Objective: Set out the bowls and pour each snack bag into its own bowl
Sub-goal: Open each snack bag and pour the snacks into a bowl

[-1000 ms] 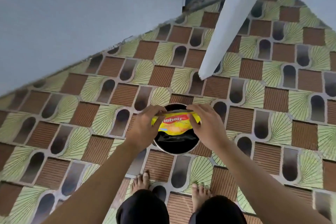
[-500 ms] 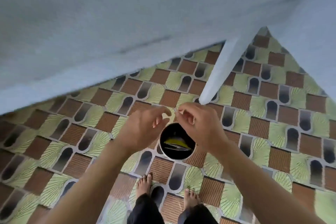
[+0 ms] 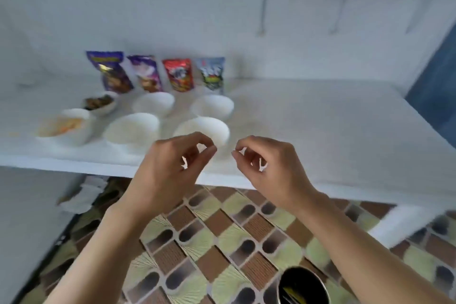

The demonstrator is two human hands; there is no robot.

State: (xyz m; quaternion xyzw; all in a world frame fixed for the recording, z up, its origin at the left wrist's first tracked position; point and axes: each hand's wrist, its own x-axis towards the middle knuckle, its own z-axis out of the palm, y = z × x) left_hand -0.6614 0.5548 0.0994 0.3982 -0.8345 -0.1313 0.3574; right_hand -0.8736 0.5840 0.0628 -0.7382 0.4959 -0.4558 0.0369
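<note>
A white surface carries six white bowls in two rows; the two at the left hold snacks, the others look bare. Four snack bags stand upright behind them near the wall. Left hand and right hand hover at the near edge, each grip loosely curled, holding nothing. A dark bin sits on the patterned floor.

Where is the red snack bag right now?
The red snack bag stands third from the left in the row of bags, behind the bowls, against the wall.
</note>
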